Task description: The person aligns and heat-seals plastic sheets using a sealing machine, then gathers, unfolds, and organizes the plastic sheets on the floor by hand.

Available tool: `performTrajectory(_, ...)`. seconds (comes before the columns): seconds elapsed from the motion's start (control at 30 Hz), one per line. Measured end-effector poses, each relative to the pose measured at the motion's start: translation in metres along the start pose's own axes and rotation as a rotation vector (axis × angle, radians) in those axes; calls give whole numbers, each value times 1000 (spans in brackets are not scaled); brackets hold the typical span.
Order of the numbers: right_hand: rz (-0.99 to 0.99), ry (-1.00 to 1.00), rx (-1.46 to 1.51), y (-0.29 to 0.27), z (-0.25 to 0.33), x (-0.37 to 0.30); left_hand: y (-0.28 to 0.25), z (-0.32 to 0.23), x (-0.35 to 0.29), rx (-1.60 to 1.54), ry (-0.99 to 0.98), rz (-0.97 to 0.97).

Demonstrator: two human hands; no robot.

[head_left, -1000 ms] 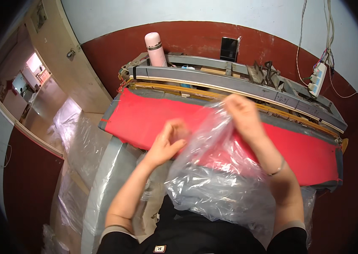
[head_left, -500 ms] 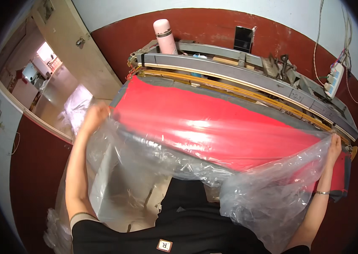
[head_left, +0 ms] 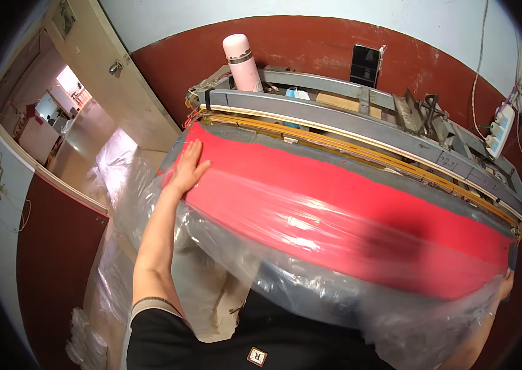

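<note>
A clear plastic sheet (head_left: pixel 310 280) lies over the front part of a long red padded surface (head_left: pixel 335 194) with grey edging and hangs down its near side. My left hand (head_left: pixel 190 171) rests flat with fingers apart on the left end of the red surface, over the sheet's edge. At the far right end, my right hand (head_left: pixel 506 285) is closed on the sheet beside the red surface's corner; its fingertips are partly hidden. The film is drawn between the two hands, with wrinkles and glare across the middle.
Behind the red surface runs a grey metal frame (head_left: pixel 335 120) with a yellowish strip (head_left: pixel 359 151). A pink thermos (head_left: pixel 243 65), a dark phone (head_left: pixel 365 65) and scissors (head_left: pixel 431 114) are at the frame. A power strip (head_left: pixel 500 131) hangs at right. More plastic (head_left: pixel 113 160) lies near the open door (head_left: pixel 110 68).
My left hand has moved right and down onto the red surface, its fingers now spread. My right hand has gone lower and outward, bringing the film to the right end.
</note>
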State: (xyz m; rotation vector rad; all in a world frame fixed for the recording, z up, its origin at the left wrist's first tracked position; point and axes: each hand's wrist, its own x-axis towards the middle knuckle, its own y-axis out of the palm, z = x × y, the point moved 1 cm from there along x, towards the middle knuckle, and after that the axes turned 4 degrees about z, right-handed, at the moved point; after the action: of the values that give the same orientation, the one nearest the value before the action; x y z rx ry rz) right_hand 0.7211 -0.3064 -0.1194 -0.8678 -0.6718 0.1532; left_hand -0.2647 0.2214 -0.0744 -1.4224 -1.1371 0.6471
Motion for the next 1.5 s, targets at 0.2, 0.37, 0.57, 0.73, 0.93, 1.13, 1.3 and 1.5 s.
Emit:
performTrajectory(0.2, 178, 92, -431, -4, 46, -13, -26, 27, 29, -690, -145, -62)
performTrajectory(0.37, 82, 85, -421, -19, 27, -11, -62, -37, 3, -135, 139, -139)
performTrajectory(0.57, 176, 183, -291, -3, 55, -14, -90, 1, -7, 540, 4, -124)
performTrajectory(0.73, 180, 166, -360, -14, 32, -13, -97, -90, -11, -131, -97, -684)
performTrajectory(0.93, 143, 158, -355, -9, 6, -3, -46, -43, -74, 290, 154, -269)
performTrajectory(1.13, 58, 71, -194, 10, 37, -8, -74, -11, -18, 293, -50, -318)
performTrajectory(1.3, 174, 19, -275, 3, 38, -4, -92, -64, 55, 22, -176, -724)
performTrajectory(1.5, 83, 241, -314, -6, 62, -23, 2, 37, 34, 71, -160, -258)
